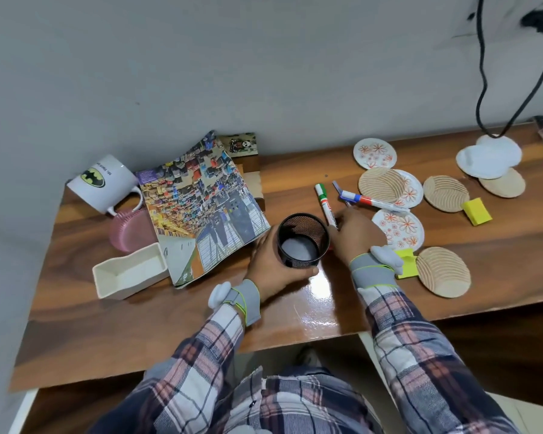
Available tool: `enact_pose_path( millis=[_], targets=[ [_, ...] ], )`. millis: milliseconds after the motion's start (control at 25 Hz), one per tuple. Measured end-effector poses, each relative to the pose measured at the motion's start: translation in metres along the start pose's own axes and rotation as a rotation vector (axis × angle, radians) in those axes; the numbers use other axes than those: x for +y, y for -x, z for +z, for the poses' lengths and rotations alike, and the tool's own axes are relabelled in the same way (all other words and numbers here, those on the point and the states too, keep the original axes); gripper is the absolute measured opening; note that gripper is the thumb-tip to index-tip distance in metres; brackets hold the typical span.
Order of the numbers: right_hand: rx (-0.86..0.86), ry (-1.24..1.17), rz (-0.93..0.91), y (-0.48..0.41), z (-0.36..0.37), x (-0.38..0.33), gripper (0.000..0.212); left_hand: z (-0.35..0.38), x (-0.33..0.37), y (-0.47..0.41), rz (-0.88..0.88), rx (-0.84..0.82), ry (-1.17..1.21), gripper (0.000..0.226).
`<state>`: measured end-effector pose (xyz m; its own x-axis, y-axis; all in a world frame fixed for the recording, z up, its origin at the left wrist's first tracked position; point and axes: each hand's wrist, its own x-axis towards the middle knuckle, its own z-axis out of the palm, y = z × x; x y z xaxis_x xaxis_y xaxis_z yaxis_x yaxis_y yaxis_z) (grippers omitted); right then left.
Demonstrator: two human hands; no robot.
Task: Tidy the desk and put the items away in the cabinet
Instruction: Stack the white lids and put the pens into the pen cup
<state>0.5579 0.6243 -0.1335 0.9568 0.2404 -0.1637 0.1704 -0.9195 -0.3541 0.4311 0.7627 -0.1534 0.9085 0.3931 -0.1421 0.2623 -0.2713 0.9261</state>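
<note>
Black mesh pen cup (pixel 303 242) — upright on wooden desk (pixel 138 324), near the front edge.
Left hand (pixel 270 264) curls round its wall; right hand (pixel 355 236) pinches green-capped marker (pixel 324 202) — just beside the rim.

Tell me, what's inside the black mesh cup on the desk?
The black mesh cup looks empty: only its pale bottom shows. Its near wall hides part of the floor. The right hand holds a marker beside the rim.
</note>
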Motion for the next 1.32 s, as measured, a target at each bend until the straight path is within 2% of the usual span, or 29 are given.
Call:
enact_pose_path(
  millis=[160, 440, 560, 720, 960, 1040, 1120, 1200, 1320],
  targets=[
    [0.008, -0.096, -0.046, 0.004, -0.008, -0.008, 0.024, -0.002, 0.001, 0.000, 0.008, 0.005, -0.032, 0.088],
    [0.322, -0.475, -0.195, 0.044, -0.039, -0.033, 0.019, -0.005, 0.000, 0.001, 0.013, -0.032, -0.042, 0.088],
    [0.263, -0.369, -0.273, 0.063, -0.039, -0.047, 0.026, -0.008, 0.003, 0.001, 0.033, -0.072, -0.008, 0.087],
    [0.186, -0.199, -0.307, 0.078, -0.024, -0.052, 0.022, -0.012, 0.007, 0.001, 0.070, -0.077, -0.041, 0.074],
    [0.146, -0.353, -0.321, 0.083, -0.027, -0.050, 0.031, -0.012, 0.008, 0.001, 0.072, -0.081, -0.003, 0.075],
    [0.181, -0.454, -0.335, 0.084, -0.032, -0.047, 0.038, -0.011, 0.007, 0.002, 0.055, -0.081, 0.005, 0.081],
    [0.252, -0.569, -0.305, 0.079, -0.039, -0.039, 0.045, -0.009, 0.007, 0.002, 0.035, -0.062, -0.036, 0.086],
    [0.296, -0.579, -0.214, 0.066, -0.042, -0.027, 0.047, -0.008, 0.005, 0.002, 0.020, -0.053, -0.066, 0.090],
    [0.172, -0.313, -0.041, 0.038, -0.039, -0.003, 0.030, -0.005, 0.004, 0.002, 0.005, -0.046, -0.046, 0.089]
  ],
)
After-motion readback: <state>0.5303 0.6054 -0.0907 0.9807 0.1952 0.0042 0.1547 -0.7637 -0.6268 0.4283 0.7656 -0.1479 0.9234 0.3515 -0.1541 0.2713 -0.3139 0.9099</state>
